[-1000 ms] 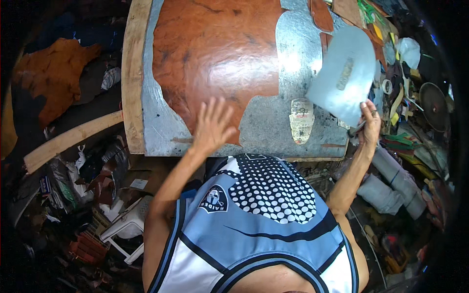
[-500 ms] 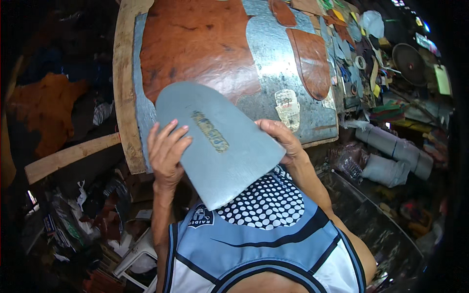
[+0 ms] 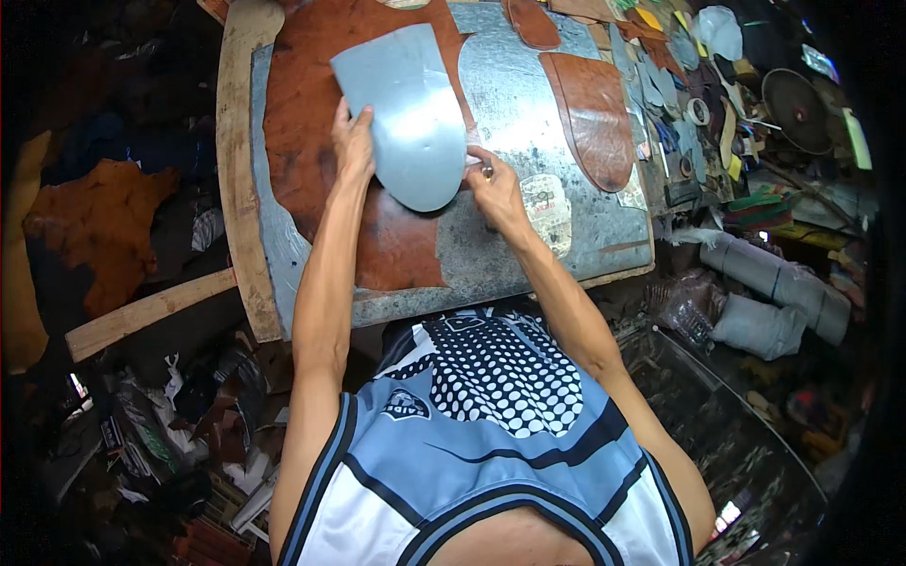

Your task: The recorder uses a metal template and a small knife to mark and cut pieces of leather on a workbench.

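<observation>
A grey, stiff flat template (image 3: 415,123), straight at its far end and rounded at the near end, lies over or just above a brown leather hide (image 3: 302,141). Its plain face is up. My left hand (image 3: 354,141) grips its left edge, thumb on top and the fingers partly hidden beneath. At the right edge my right hand (image 3: 495,189) is closed in a pinch, with a small round metallic thing showing at its fingers; what it holds is unclear. Right of it lies a cut brown leather piece (image 3: 595,123) with one rounded end.
The hide rests on a metal-topped table (image 3: 500,264) with a wooden edge (image 3: 241,189) at left. A smaller leather piece (image 3: 535,24) lies at the far side. Scraps and a tape roll (image 3: 697,111) crowd the right. A wooden plank (image 3: 156,311) juts out left.
The template has moved away from my body onto the hide and been turned over, its rounded end now near me and its marked face hidden. My right hand has shifted from its corner to its side.
</observation>
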`<move>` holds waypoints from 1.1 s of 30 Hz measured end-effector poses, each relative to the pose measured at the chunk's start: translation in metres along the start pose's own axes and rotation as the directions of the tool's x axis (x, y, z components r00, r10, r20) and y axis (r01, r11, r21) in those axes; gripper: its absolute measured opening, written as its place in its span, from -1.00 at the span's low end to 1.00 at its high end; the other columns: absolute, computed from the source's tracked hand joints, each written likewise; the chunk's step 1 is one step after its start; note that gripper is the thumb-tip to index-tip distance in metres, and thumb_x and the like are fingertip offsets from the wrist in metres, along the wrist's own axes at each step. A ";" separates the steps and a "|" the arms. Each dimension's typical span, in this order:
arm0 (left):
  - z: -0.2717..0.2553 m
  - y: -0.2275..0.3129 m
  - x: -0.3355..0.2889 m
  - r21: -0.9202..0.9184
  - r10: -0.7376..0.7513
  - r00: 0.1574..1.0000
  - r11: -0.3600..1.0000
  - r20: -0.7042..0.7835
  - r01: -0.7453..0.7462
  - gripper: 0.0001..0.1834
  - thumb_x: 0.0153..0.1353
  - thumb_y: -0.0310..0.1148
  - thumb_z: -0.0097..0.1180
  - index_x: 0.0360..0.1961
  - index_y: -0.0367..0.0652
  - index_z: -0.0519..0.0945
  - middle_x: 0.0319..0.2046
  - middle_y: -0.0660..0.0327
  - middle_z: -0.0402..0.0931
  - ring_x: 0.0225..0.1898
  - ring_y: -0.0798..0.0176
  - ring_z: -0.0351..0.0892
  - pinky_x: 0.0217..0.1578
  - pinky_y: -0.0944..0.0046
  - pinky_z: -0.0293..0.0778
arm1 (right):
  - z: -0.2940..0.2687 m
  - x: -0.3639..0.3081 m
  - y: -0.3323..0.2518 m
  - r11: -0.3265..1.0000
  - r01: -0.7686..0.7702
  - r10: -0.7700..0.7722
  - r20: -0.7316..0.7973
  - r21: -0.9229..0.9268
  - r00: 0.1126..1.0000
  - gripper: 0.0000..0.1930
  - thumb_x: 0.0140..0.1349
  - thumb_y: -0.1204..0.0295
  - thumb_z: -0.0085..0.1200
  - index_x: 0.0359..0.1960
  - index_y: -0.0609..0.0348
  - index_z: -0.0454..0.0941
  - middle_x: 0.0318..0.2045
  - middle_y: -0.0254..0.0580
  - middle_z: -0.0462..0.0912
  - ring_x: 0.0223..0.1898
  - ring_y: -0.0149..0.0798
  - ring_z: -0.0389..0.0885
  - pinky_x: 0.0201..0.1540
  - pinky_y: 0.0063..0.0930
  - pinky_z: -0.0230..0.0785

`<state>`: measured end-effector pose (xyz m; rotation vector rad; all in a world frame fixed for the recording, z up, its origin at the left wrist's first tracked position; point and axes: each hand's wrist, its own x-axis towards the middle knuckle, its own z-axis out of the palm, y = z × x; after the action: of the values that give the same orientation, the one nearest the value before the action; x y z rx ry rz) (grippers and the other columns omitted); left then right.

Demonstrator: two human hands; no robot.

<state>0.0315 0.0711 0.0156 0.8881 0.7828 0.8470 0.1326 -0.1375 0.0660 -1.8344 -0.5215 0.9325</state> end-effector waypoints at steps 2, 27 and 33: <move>0.000 -0.019 0.021 0.083 -0.016 1.000 0.996 0.026 0.013 -0.52 0.34 -0.62 -0.08 0.29 -0.31 0.23 0.00 -0.01 0.54 -0.08 0.20 0.58 -0.06 0.24 0.52 | 0.000 0.023 0.014 0.983 0.064 -0.078 -0.075 -0.172 0.994 -0.53 0.17 0.42 0.00 0.15 0.31 0.47 -0.22 0.12 0.68 -0.24 -0.12 0.67 -0.14 -0.33 0.49; -0.128 0.050 -0.114 0.901 0.169 0.980 0.433 -0.102 0.019 -0.47 0.33 -0.29 0.03 0.25 -0.37 0.35 0.17 -0.25 0.38 0.21 -0.13 0.40 0.17 0.09 0.35 | -0.022 0.043 0.026 0.632 0.178 -0.389 -0.110 -0.754 0.915 -0.57 0.20 0.37 0.02 0.06 0.39 0.52 -0.30 0.37 0.64 -0.19 0.21 0.66 -0.10 -0.05 0.50; -0.167 0.042 -0.113 0.296 0.077 0.933 0.955 -0.352 0.033 -0.37 0.36 -0.37 0.02 0.38 -0.31 0.12 0.30 -0.15 0.20 0.23 -0.01 0.37 0.13 0.13 0.43 | 0.000 0.017 -0.005 0.806 -0.010 -0.080 -0.126 -0.592 0.989 -0.56 0.24 0.38 0.03 0.06 0.49 0.48 -0.31 0.37 0.65 -0.27 0.13 0.70 -0.20 -0.10 0.53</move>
<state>-0.1720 0.0437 0.0082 1.0212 1.2494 0.9407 0.1432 -0.1238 0.0638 -2.4238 -0.8202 0.6343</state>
